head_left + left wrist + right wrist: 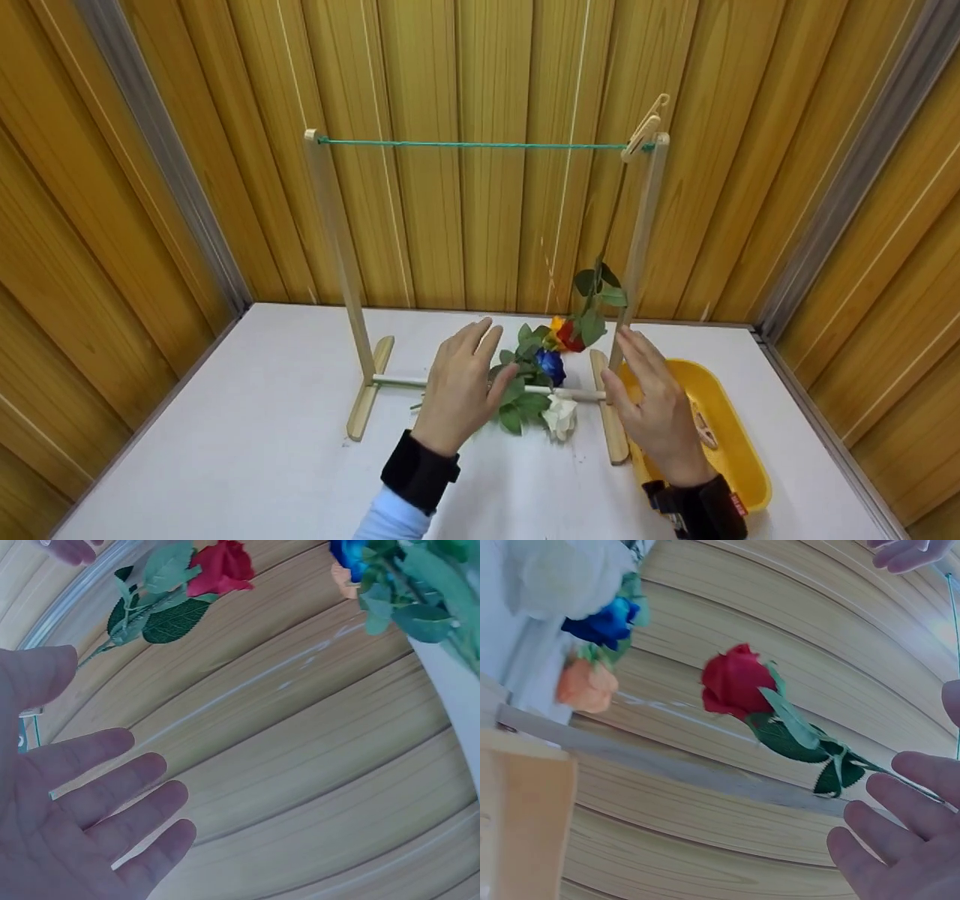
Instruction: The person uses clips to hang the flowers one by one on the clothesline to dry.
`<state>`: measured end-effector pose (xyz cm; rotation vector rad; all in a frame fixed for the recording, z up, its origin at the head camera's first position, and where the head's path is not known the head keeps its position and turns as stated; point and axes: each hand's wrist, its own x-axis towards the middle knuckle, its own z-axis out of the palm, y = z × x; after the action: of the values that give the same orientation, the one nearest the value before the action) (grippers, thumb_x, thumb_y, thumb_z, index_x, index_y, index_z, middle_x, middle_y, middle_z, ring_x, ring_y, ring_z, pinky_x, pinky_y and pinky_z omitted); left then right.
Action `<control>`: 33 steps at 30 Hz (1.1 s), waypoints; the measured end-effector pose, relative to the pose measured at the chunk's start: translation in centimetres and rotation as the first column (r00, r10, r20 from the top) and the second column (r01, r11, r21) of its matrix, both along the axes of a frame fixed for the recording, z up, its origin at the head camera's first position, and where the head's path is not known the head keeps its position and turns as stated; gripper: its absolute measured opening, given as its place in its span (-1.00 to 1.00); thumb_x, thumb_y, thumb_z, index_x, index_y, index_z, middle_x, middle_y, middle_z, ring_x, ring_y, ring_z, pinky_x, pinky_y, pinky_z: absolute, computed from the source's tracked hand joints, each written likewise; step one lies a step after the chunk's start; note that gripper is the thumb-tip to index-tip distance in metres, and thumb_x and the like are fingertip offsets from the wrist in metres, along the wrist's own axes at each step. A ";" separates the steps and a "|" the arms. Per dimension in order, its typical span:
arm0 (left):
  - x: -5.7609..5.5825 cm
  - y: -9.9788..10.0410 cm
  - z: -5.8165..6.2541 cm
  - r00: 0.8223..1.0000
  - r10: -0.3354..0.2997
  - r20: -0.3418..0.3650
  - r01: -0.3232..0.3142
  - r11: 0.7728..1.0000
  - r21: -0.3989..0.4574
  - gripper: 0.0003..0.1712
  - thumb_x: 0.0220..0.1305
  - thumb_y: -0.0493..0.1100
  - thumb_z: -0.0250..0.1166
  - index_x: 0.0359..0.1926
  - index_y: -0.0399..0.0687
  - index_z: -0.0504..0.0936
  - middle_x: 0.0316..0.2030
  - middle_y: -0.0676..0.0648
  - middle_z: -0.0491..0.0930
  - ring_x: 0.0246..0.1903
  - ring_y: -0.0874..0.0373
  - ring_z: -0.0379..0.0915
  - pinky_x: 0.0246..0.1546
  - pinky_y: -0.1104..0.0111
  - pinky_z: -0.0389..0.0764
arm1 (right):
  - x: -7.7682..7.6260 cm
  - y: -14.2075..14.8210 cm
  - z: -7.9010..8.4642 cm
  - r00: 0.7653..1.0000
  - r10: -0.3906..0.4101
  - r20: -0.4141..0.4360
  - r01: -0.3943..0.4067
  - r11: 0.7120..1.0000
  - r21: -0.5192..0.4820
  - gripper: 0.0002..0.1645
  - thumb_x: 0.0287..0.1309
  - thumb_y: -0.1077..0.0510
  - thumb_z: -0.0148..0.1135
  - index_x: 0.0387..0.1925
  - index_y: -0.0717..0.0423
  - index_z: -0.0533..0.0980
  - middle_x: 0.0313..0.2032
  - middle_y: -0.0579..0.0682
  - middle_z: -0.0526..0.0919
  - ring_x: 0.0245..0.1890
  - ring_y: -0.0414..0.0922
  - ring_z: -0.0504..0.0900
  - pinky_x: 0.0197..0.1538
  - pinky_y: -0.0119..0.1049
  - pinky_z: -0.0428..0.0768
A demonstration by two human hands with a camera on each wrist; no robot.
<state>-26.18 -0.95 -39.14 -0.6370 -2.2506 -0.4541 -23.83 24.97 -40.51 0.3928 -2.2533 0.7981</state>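
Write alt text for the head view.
A person's left hand and right hand hover empty before a wooden frame, where a clothespin clips a red rose, bloom down, to its green cord. More flowers lie below, left of a yellow tray.

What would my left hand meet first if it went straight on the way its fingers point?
Probably the yellow-brown wood-grain panel wall: the left hand points left of the hanging red rose with green leaves. Depth is unclear, though, so the thin teal cord stretched above could come first.
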 end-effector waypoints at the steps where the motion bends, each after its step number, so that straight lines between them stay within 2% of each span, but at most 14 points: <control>1: 0.1 -0.1 -0.4 1.000 0.013 0.009 -0.012 1.000 -0.001 -0.40 0.34 0.11 0.20 0.23 -0.19 0.48 0.22 -0.21 0.46 0.24 -0.09 0.36 0.25 0.10 0.35 | 0.1 -0.1 -0.4 1.000 -0.002 0.015 0.002 1.000 0.003 -0.32 0.22 0.16 0.29 0.33 0.24 0.33 0.36 0.14 0.33 0.34 0.10 0.34 0.23 -0.01 0.38; 9: 1.3 -0.4 -3.7 0.990 0.082 0.111 -0.082 0.997 -0.005 -0.37 0.39 0.17 0.10 0.29 -0.13 0.45 0.30 -0.20 0.39 0.33 -0.11 0.25 0.31 0.02 0.25 | 0.8 -0.5 -3.4 0.997 0.002 0.083 -0.003 1.000 0.003 -0.32 0.23 0.13 0.29 0.34 0.22 0.33 0.36 0.14 0.33 0.36 0.06 0.31 0.25 -0.17 0.27; 13: 1.6 -0.5 -5.1 0.982 0.097 0.163 -0.099 0.995 0.007 -0.36 0.39 0.20 0.09 0.30 -0.10 0.44 0.32 -0.19 0.38 0.35 -0.10 0.22 0.34 -0.02 0.20 | 0.9 -0.5 -4.2 0.995 -0.002 0.100 -0.001 0.999 0.033 -0.32 0.24 0.10 0.28 0.33 0.24 0.33 0.37 0.14 0.32 0.38 0.05 0.28 0.28 -0.10 0.26; 16: 1.5 -0.5 -6.0 0.978 0.100 0.185 -0.103 0.995 0.009 -0.36 0.37 0.20 0.11 0.31 -0.08 0.44 0.32 -0.18 0.37 0.35 -0.10 0.22 0.34 -0.06 0.17 | 0.9 -0.4 -4.5 0.989 -0.015 0.148 0.007 0.999 0.052 -0.31 0.28 0.02 0.23 0.34 0.22 0.31 0.39 0.13 0.29 0.41 0.04 0.23 0.33 0.01 0.23; 20: 1.3 -0.5 -6.7 0.976 0.104 0.192 -0.106 0.994 -0.001 -0.35 0.36 0.20 0.13 0.30 -0.09 0.44 0.31 -0.19 0.38 0.34 -0.11 0.24 0.32 -0.09 0.18 | 0.8 -0.2 -4.5 0.971 -0.027 0.236 0.012 0.998 0.068 -0.28 0.33 -0.09 0.14 0.37 0.19 0.28 0.42 0.11 0.24 0.44 0.08 0.16 0.36 0.12 0.18; 27: 1.3 -0.3 -7.2 0.975 0.097 0.201 -0.094 0.995 -0.021 -0.34 0.38 0.22 0.09 0.29 -0.12 0.46 0.28 -0.21 0.41 0.31 -0.15 0.28 0.29 -0.11 0.22 | 0.7 0.3 -4.7 0.934 -0.033 0.357 0.003 0.996 0.085 -0.18 0.33 -0.30 -0.01 0.40 0.12 0.24 0.44 0.06 0.20 0.46 0.08 0.10 0.43 0.11 0.03; 33: 1.2 0.1 -7.7 0.973 0.078 0.219 -0.074 0.997 -0.023 -0.35 0.35 0.19 0.14 0.27 -0.14 0.47 0.27 -0.22 0.42 0.29 -0.16 0.29 0.28 -0.11 0.23 | 0.5 1.1 -4.8 0.905 -0.026 0.425 -0.006 0.997 0.072 -0.14 0.31 -0.37 -0.08 0.42 0.08 0.21 0.46 0.05 0.16 0.46 0.08 0.11 0.41 0.14 0.07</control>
<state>-25.01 -0.82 -46.84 -0.5271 -2.4803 -0.4907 -23.30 26.03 -45.27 0.2551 -2.6952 0.8650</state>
